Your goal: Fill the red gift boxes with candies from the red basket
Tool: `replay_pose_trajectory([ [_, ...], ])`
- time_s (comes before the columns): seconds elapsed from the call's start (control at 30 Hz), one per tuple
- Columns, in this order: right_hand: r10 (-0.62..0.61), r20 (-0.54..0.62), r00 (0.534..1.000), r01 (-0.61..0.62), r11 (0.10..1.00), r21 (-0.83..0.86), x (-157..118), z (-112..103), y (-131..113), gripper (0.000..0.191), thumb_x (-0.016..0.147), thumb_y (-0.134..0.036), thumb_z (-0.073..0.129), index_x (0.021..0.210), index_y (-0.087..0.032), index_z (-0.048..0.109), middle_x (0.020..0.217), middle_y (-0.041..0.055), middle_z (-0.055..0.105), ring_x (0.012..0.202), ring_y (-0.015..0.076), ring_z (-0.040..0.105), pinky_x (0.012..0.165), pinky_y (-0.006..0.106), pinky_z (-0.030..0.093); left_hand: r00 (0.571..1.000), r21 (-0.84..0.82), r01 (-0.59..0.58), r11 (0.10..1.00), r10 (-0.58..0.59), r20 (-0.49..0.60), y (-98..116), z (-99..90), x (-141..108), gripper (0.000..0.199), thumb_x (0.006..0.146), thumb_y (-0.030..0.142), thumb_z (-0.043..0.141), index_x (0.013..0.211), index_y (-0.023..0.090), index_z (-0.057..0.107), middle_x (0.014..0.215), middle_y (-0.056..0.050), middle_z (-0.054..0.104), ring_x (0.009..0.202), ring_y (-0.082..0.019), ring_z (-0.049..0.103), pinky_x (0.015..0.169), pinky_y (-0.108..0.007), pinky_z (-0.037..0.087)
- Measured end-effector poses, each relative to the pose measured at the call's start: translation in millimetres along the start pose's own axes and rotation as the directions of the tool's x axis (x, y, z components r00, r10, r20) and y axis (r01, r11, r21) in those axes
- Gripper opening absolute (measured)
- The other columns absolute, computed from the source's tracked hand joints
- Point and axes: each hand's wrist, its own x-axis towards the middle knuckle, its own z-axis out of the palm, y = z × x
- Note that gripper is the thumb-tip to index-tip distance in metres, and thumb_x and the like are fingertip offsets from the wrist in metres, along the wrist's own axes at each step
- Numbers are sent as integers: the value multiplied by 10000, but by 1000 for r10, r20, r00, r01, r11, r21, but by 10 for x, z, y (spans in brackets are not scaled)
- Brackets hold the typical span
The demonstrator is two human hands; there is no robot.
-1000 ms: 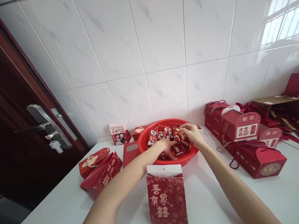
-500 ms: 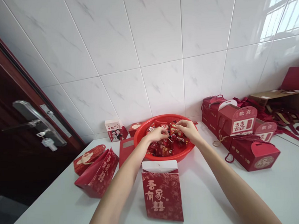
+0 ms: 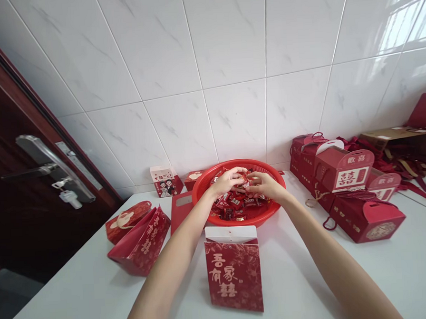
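Both of my hands are over a red plastic basket (image 3: 250, 220) filled with red-wrapped candies (image 3: 233, 203). My left hand (image 3: 230, 180) is closed, its fingers curled round red-wrapped candies near the basket's middle. Close beside it, my right hand (image 3: 266, 185) is closed with its fingertips on red wrapped candies too; how many each hand holds is hidden. Between my forearms stands a red gift box (image 3: 235, 277) with pale Chinese characters and a white top flap sticking up.
At left are an open red gift bag (image 3: 144, 244) and a patterned red box (image 3: 126, 221). A box with cartoon figures (image 3: 166, 183) stands by the wall. Several red boxes (image 3: 345, 169) are stacked at right, near dark red ribbons (image 3: 414, 177). A door (image 3: 40, 197) is at far left.
My hands have come closer together over the basket and gathered candies between them. The view has shifted slightly.
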Motion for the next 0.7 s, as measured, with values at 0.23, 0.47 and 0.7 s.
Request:
replay_pose_trajectory([
  [0.23,-55,-55,997,53,998,-42,39,-22,35,265,640,-150,826,875,-146,705,601,-9,694,532,156,666,529,252,537,1000,36,12,999,-12,-9,28,19,-15,612,669,19,563,1265,158,548,1064,-86,685,827,-158,678,789,-346,587],
  [0.47,-32,-162,986,8,988,-152,15,-11,-7,135,663,-126,757,796,-134,738,524,-22,634,491,151,614,489,249,469,990,487,33,873,37,-135,-93,-55,32,511,659,11,546,1147,137,630,1038,-87,694,941,-181,655,820,-296,530],
  [0.7,-12,-301,954,20,1000,23,11,-4,-51,288,584,-58,692,843,-180,667,549,-41,636,527,151,642,547,261,539,890,863,83,499,-427,161,-4,31,-89,405,599,347,796,987,235,764,882,-17,736,806,-213,673,672,-257,492],
])
